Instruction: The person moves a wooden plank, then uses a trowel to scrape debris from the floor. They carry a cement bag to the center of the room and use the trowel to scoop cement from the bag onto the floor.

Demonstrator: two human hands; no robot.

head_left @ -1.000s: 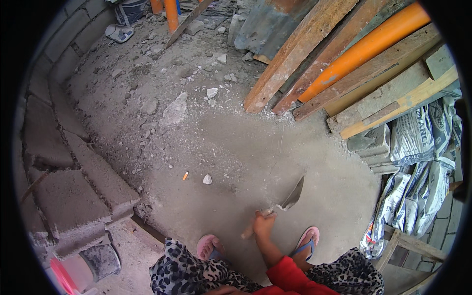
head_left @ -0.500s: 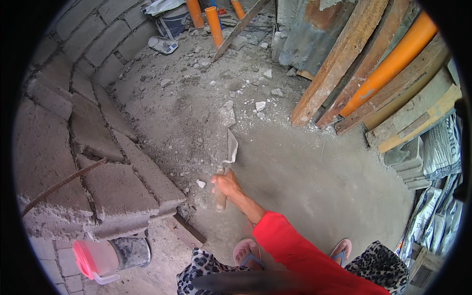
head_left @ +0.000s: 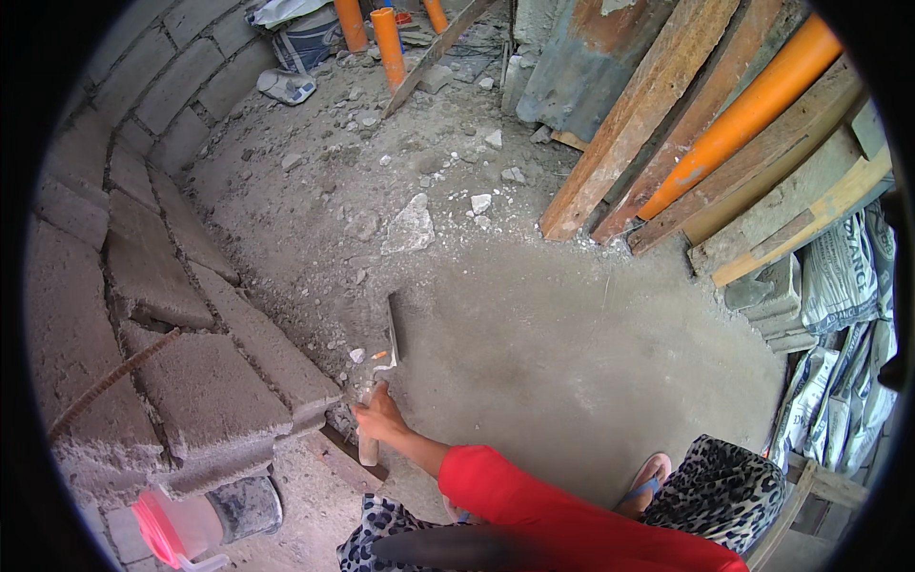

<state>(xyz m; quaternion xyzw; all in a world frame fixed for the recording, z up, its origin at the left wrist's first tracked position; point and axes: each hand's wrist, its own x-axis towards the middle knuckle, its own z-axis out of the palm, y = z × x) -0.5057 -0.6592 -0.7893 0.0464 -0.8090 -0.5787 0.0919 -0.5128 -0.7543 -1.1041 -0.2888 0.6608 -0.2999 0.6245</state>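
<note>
Outdoors | grey mortar floor (head_left: 572, 353), block wall (head_left: 152, 315) | right hand (head_left: 379, 417) grips trowel (head_left: 392, 329)

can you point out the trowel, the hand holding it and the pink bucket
trowel (head_left: 393, 329), head view, on the flat metal blade
right hand (head_left: 379, 418), head view, on the back of the hand, closed round the wooden handle
pink bucket (head_left: 167, 527), head view, on its pink side, below the block wall

A dusty concrete floor (head_left: 572, 334) lies between a grey block wall (head_left: 143, 315) and leaning wooden planks (head_left: 648, 105) in daylight.
</note>
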